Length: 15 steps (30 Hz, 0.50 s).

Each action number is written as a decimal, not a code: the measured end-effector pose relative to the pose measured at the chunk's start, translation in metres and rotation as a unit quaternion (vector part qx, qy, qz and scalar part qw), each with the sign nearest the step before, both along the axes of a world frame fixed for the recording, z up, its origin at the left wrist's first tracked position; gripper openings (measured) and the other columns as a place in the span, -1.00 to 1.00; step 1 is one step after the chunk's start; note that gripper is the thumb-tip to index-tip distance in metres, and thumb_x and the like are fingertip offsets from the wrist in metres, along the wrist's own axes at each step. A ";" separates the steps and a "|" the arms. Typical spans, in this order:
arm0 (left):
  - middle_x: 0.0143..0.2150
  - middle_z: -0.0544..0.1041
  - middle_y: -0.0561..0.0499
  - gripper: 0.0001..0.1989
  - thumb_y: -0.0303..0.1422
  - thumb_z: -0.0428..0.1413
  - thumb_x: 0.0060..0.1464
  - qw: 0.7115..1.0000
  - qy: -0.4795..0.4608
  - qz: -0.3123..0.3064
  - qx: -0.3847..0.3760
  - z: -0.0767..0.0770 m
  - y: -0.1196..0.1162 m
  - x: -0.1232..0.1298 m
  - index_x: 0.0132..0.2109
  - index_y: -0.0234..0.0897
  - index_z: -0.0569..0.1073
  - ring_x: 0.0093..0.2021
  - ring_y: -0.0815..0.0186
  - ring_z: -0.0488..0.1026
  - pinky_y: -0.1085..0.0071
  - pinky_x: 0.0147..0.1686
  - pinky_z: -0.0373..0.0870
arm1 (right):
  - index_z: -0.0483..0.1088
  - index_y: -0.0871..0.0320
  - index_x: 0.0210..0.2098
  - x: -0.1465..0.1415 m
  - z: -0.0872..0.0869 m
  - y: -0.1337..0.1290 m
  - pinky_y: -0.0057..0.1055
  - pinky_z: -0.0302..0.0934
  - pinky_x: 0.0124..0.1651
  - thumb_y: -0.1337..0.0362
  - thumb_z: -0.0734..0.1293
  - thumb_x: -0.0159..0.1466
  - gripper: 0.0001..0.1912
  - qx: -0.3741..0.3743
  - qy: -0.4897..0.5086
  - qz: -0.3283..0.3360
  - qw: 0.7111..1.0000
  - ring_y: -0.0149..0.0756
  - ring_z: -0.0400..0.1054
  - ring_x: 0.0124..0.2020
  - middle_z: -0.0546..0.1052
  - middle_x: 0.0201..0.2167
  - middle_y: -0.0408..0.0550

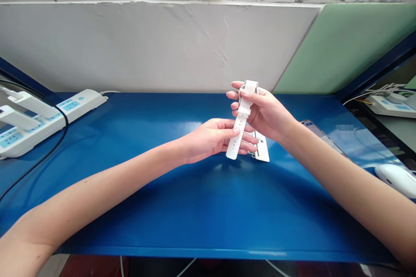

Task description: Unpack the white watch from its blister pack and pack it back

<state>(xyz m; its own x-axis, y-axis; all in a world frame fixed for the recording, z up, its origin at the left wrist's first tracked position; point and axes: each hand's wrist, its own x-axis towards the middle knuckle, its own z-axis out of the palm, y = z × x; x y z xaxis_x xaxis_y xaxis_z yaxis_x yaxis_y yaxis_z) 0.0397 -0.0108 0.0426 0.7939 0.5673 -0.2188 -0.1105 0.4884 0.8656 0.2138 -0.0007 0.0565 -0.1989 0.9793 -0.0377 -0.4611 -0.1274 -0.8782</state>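
A white wristwatch [242, 117] with a holed strap is held up over the blue table, its strap slanting down to the left. My right hand [264, 112] grips the upper part, thumb across it near the case, which the fingers partly hide. Lower down, my left hand [216, 138] pinches the strap's free end between its thumb and the fingers behind it. Behind my left fingertips, a flat white card-like piece [262, 149] with a dark slot lies on the table, partly covered; a small bit of chain shows beside it.
A white power strip [73, 110] with plugged-in adapters and a black cable [61, 138] lies at the left. Partly behind my right forearm is a phone [313, 127]. A white mouse [394, 178] sits at the right, near another power strip [394, 104]. A wall backs the blue table [195, 212].
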 end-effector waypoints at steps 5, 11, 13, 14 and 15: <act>-0.05 0.62 -0.31 -0.78 -0.45 0.11 0.29 1.000 0.003 -0.010 0.004 0.002 0.000 0.000 0.03 -0.46 0.50 -0.09 0.11 0.63 0.14 0.05 0.48 | 0.49 0.11 -0.12 -0.001 -0.001 0.000 -0.51 0.46 -0.34 0.38 0.30 0.34 -0.83 -0.004 -0.014 -0.008 1.000 -0.45 0.48 -0.40 0.62 -0.27 -0.15; -0.04 0.61 -0.31 -0.74 -0.40 0.15 0.29 0.999 -0.017 -0.049 0.003 0.004 0.001 -0.002 0.07 -0.44 0.47 -0.06 0.10 0.62 0.12 0.08 0.45 | 0.51 0.12 -0.14 -0.001 -0.002 0.001 -0.56 0.43 -0.43 0.33 0.29 0.35 -0.84 -0.015 -0.021 -0.019 1.000 -0.46 0.46 -0.44 0.60 -0.32 -0.16; -0.04 0.61 -0.30 -0.74 -0.40 0.13 0.30 0.998 -0.020 -0.057 0.004 0.004 0.002 -0.002 0.08 -0.43 0.46 -0.06 0.10 0.62 0.14 0.07 0.45 | 0.51 0.13 -0.15 -0.001 -0.002 0.000 -0.57 0.41 -0.45 0.34 0.29 0.34 -0.84 -0.015 -0.020 -0.018 1.000 -0.47 0.45 -0.44 0.60 -0.33 -0.16; -0.04 0.61 -0.30 -0.75 -0.41 0.12 0.31 0.998 -0.019 -0.059 0.005 0.004 0.002 -0.003 0.08 -0.43 0.46 -0.06 0.10 0.62 0.14 0.07 0.45 | 0.51 0.13 -0.15 -0.001 -0.002 0.000 -0.57 0.41 -0.45 0.35 0.29 0.34 -0.84 -0.014 -0.021 -0.017 1.000 -0.48 0.45 -0.44 0.60 -0.33 -0.16; -0.03 0.61 -0.30 -0.75 -0.41 0.11 0.31 0.998 -0.017 -0.061 0.006 0.003 0.002 -0.003 0.08 -0.43 0.46 -0.05 0.10 0.62 0.15 0.07 0.45 | 0.51 0.12 -0.14 -0.001 -0.002 0.000 -0.57 0.41 -0.44 0.35 0.29 0.34 -0.84 -0.013 -0.022 -0.016 1.000 -0.48 0.45 -0.44 0.60 -0.33 -0.16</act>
